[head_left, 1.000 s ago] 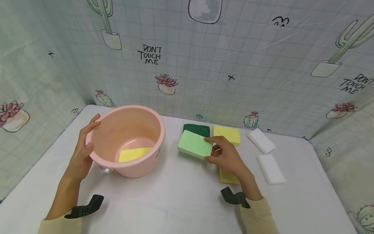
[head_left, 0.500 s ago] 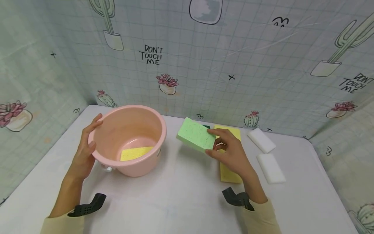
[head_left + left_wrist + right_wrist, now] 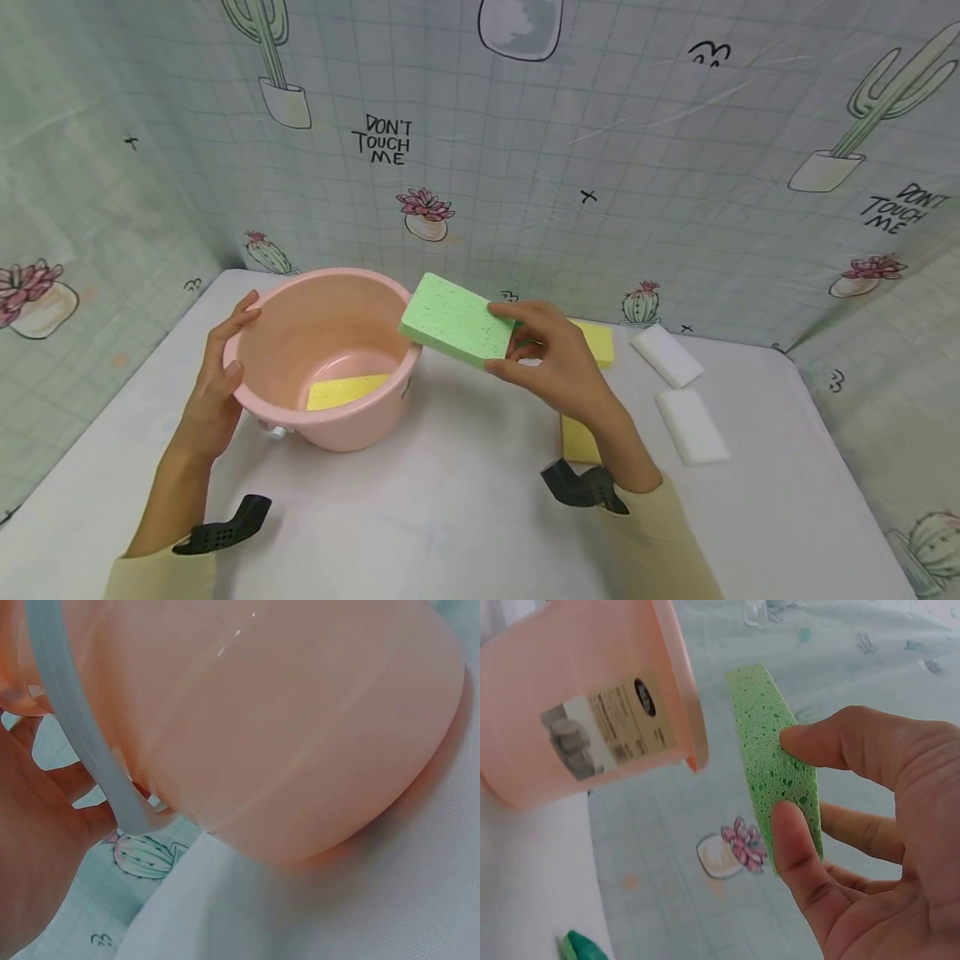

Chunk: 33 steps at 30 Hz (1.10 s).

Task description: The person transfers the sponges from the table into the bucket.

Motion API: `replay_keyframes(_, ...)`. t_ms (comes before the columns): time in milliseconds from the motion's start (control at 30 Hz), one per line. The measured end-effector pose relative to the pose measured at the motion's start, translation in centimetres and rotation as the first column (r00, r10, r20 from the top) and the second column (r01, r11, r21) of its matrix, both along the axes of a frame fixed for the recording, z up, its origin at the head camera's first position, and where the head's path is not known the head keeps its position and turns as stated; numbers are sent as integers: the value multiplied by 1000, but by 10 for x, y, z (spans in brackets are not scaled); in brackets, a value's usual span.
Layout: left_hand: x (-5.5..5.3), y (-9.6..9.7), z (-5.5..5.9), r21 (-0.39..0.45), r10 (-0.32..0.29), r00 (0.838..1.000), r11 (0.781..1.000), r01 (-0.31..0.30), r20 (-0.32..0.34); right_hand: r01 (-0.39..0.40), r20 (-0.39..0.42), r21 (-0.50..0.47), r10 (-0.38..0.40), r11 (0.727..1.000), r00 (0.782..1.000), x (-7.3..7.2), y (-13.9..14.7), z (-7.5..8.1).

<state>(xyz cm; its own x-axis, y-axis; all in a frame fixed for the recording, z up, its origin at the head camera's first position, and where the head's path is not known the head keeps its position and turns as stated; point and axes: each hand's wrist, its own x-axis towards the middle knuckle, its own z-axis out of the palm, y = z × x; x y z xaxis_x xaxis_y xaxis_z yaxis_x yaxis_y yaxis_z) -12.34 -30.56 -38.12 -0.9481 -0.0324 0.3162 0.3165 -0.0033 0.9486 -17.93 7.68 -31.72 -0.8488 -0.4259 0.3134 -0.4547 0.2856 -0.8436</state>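
Right hand [image 3: 551,367]: on my head feed, right of centre, pinching the light green sponge [image 3: 457,321] by one end, thumb against fingers.
Light green sponge: tilted, raised off the worktop [image 3: 450,517] beside the bucket's right rim; my right wrist feed shows a gap between them.
Left hand [image 3: 206,408]: gripping the rim of the pink bucket [image 3: 360,429] at left of frame.
Pink bucket: tipped toward me, a yellow sponge [image 3: 345,392] inside; I can see its grey handle [image 3: 82,727] and a printed label [image 3: 607,727] on the wrist feeds.
Right of frame: an upper yellow sponge [image 3: 597,343], a lower yellow sponge [image 3: 579,439] partly behind the arm, then two white blocks [image 3: 692,427].
Lower left, right wrist feed: a dark green sponge [image 3: 585,947], partly cut off.
Backdrop: cactus-print sheet [image 3: 487,125].
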Motion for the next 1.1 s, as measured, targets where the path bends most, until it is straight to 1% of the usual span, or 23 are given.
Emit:
replay_keyframes(200, -1, -1, 1, 2, -8, 1000, 1000, 8, 0, -48, -30, 31, 49, 998, 998, -5, -26, 14)
replay_keyframes(400, -2, -2, 2, 4, -13, 1000, 1000, 13, 8, -87, -11, 27, 87, 996, 996, -6, -46, 22)
replay_keyframes(533, -2, -2, 3, -5, -8, 1000, 1000, 8, 6, -105, -8, 62, 106, 993, 994, -7, -58, 27)
replay_keyframes(600, -2, -2, 3, -13, -11, 1000, 1000, 11, -3, -122, -18, 80, 124, 989, 992, -7, -63, 29)
replay_keyframes(767, -2, -3, 3, -30, -54, 997, 998, 52, -50, -162, -30, 117, 167, 980, 985, -7, -76, 34)
replay_keyframes(833, -2, -3, 2, -32, -64, 996, 998, 62, -60, -174, -19, 139, 178, 975, 984, -7, -81, 35)
replay_keyframes(1000, 0, -3, 2, -42, -43, 998, 998, 41, -40, -207, 30, 205, 205, 957, 978, -10, -92, 36)
replay_keyframes(1100, 2, -3, 3, -54, -45, 998, 998, 43, -37, -230, 58, 235, 222, 944, 973, -10, -99, 36)
